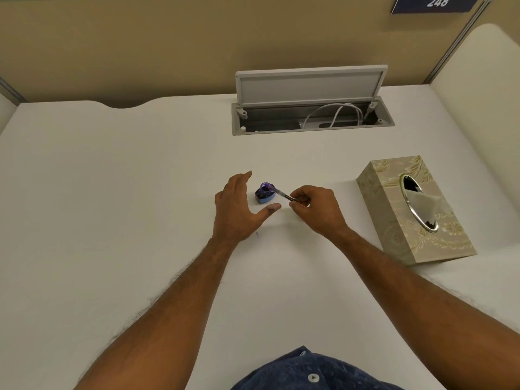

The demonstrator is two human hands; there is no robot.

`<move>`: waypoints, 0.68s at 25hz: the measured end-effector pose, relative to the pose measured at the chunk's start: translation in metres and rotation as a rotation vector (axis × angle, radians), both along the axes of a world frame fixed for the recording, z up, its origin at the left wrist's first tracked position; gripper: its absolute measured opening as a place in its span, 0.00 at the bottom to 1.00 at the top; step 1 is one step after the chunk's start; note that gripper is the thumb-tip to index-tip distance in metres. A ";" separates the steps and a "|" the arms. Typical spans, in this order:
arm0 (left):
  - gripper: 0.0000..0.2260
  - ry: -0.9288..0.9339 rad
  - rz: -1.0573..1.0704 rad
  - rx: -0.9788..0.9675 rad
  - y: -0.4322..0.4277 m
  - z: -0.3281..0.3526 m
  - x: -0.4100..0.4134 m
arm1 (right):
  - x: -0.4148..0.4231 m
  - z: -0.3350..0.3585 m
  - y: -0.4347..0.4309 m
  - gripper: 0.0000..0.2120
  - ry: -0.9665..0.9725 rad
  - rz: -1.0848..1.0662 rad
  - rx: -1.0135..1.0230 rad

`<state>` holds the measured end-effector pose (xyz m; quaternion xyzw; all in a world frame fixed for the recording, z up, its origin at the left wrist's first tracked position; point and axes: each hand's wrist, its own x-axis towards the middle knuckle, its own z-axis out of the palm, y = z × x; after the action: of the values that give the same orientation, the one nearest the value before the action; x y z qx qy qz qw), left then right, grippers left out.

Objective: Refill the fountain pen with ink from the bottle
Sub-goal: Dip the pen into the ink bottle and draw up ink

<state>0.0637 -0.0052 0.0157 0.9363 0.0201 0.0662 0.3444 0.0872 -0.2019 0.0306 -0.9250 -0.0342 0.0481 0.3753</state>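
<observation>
A small blue ink bottle (264,193) stands uncapped on the white desk (112,192), its mouth showing purple ink. My right hand (316,209) pinches the back end of a thin fountain pen part (280,193), whose clear front end dips at a slant into the bottle's mouth. My left hand (237,211) hovers just left of the bottle with fingers straight and thumb spread toward it, a small gap between hand and bottle. It holds nothing.
A patterned tissue box (413,209) lies to the right of my right hand. At the back of the desk a grey cable hatch (311,108) stands with its lid raised and white cables inside. Beige partition walls (140,46) close off the back and sides.
</observation>
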 end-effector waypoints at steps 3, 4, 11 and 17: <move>0.41 -0.008 0.026 -0.001 0.001 0.001 -0.001 | -0.002 -0.004 0.001 0.06 0.029 0.007 -0.033; 0.40 -0.016 0.030 -0.003 0.001 0.001 -0.001 | -0.004 -0.002 0.002 0.05 0.033 0.001 -0.040; 0.35 -0.006 0.067 0.014 0.001 0.005 0.000 | -0.009 0.001 0.008 0.05 0.193 -0.105 0.257; 0.10 -0.118 0.156 -0.192 -0.011 0.016 -0.005 | -0.009 0.003 0.013 0.04 0.235 -0.178 0.512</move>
<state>0.0585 -0.0158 0.0321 0.8891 0.0787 0.1457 0.4268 0.0781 -0.1889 0.0335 -0.7878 0.0796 0.1119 0.6005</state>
